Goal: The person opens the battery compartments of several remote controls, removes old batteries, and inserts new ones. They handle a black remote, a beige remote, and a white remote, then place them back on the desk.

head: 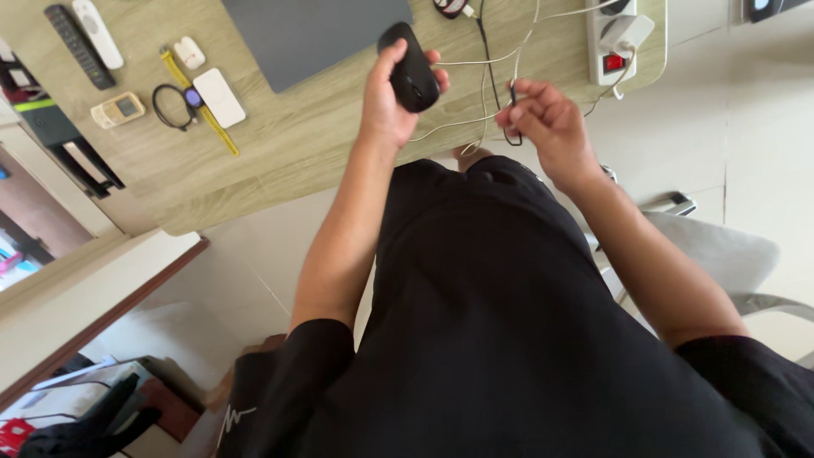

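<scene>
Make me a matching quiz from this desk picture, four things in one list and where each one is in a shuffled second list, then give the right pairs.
Things:
1. black mouse
2. thin black cable
3. white power strip
4. two remote controls

Places:
A. far left end of the wooden desk
B. pinched in the right hand
C. gripped in the left hand
D. right end of the desk, red switch showing

Pairs: 1-C, 2-B, 3-D, 4-A

A light wood-grain desk fills the upper left; pale floor tiles spread right, daylit.
</scene>
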